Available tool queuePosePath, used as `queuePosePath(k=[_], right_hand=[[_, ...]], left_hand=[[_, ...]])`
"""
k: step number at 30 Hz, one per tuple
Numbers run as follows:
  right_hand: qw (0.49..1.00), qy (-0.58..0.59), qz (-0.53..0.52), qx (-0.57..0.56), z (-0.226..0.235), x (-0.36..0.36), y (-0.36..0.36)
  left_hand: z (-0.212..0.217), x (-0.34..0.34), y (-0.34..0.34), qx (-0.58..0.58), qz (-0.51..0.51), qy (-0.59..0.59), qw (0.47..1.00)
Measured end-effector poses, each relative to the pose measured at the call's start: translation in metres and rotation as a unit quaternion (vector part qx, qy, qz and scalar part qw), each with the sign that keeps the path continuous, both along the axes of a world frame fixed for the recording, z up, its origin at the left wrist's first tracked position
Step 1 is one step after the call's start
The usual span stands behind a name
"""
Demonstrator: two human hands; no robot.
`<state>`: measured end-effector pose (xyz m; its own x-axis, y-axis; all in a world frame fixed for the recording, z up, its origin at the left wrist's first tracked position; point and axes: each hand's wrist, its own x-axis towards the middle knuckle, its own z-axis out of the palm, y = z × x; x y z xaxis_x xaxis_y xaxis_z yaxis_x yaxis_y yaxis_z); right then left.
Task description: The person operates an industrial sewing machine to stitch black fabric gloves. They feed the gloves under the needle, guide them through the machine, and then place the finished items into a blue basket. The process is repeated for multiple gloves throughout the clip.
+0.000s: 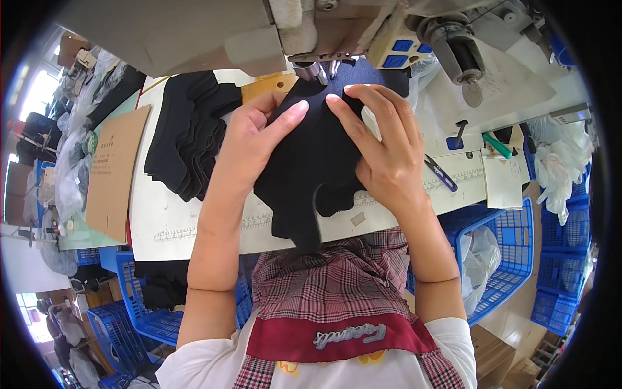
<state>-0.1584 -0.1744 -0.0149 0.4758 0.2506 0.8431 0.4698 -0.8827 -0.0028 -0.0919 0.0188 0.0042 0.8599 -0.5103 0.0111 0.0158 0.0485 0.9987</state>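
A black fabric piece [311, 168] lies on the white sewing table [168, 220], its far edge under the presser foot [317, 70] of a sewing machine [194, 32]. My left hand [249, 139] presses flat on the fabric's left side, index finger stretched toward the needle. My right hand [382, 142] rests on the fabric's right side, fingers curled over its upper edge. The fabric's near end hangs over the table's front edge toward my lap.
A stack of black cut pieces [188, 129] sits left of my hands, beside a brown cardboard sheet [113, 168]. Small snips [440, 174] lie at the right. Blue plastic crates [505, 253] stand below at both sides.
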Motion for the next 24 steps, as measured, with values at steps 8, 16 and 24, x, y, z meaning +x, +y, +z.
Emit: queuePosePath(k=[8,16,24], right_hand=[[1.0,-0.008,0.002,0.006,-0.001,-0.003,0.0],[0.997,-0.067,0.025,-0.004,-0.007,0.004,-0.009],[0.997,-0.045,0.054,0.024,0.001,0.011,-0.017]], left_hand=[[-0.007,-0.007,-0.012,-0.059,0.041,0.013,0.997],[-0.013,-0.021,-0.016,-0.057,0.106,-0.05,0.991],[-0.032,-0.029,-0.004,0.123,0.186,-0.599,0.769]])
